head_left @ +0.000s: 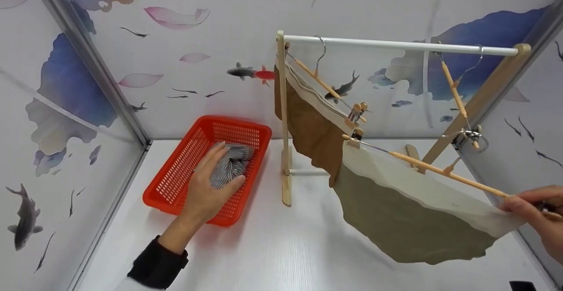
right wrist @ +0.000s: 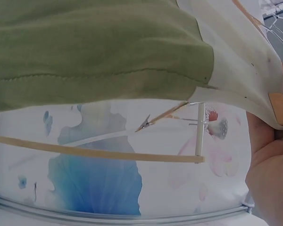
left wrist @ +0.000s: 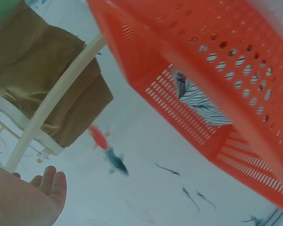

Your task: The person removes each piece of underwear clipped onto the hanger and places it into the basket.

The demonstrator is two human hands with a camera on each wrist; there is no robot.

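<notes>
The left hand (head_left: 210,186) lies in the red basket (head_left: 178,168), fingers loosely spread over a striped cloth (head_left: 233,161) bunched at the basket's far end, touching it but not grasping. The right hand (head_left: 539,212) pinches the near end of a wooden hanger (head_left: 444,171); an olive cloth (head_left: 404,220) with a white band is clipped to it and sags toward the table (head_left: 281,247). A brown cloth (head_left: 313,135) hangs from another hanger on the rack (head_left: 396,45).
</notes>
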